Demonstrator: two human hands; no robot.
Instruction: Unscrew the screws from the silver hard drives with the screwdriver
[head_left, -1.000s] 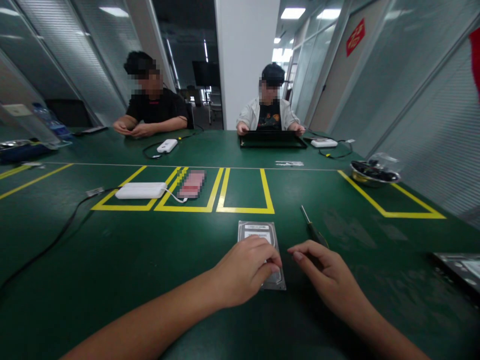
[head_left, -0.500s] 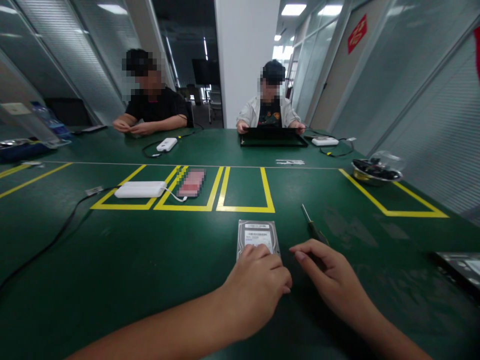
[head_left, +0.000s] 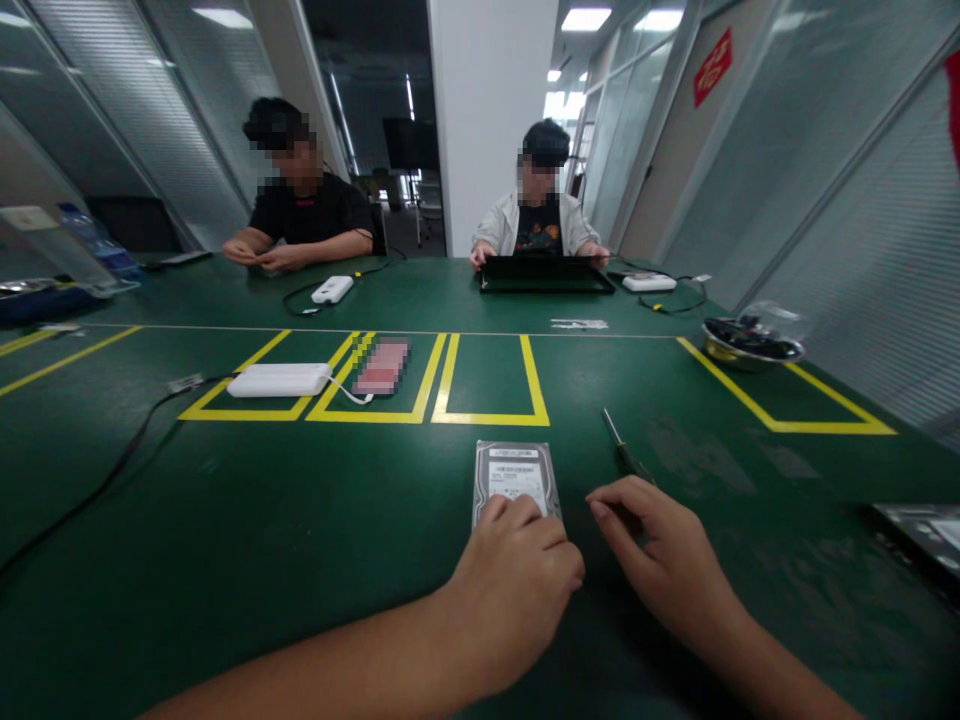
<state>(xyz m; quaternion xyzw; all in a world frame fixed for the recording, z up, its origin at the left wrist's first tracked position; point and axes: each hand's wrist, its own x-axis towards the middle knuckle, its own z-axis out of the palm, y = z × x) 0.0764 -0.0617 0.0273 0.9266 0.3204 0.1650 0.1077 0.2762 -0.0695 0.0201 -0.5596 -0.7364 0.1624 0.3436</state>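
Note:
A silver hard drive [head_left: 516, 462] with a white label lies flat on the green table. My left hand [head_left: 517, 580] rests over its near end, fingers curled down around it; the fingertips and that end of the drive are hidden. Just right of the drive, my right hand [head_left: 660, 540] is closed, thumb and forefinger tips almost together. Whether something small sits between them I cannot make out. A screwdriver [head_left: 616, 436] lies beyond the right hand, its shaft pointing away and part of its dark handle behind my knuckles.
A second drive-like metal unit [head_left: 919, 535] lies at the right edge. Farther back are a metal bowl [head_left: 739, 355] of dark items, a white power bank [head_left: 277, 380] cabled to a phone [head_left: 382, 367], and yellow tape outlines [head_left: 491, 418]. Two people sit opposite, one holding a black tray [head_left: 547, 275].
My left hand has slid slightly toward me, baring more of the drive's label. My right hand has shifted a little to the right. The drive and screwdriver stay put.

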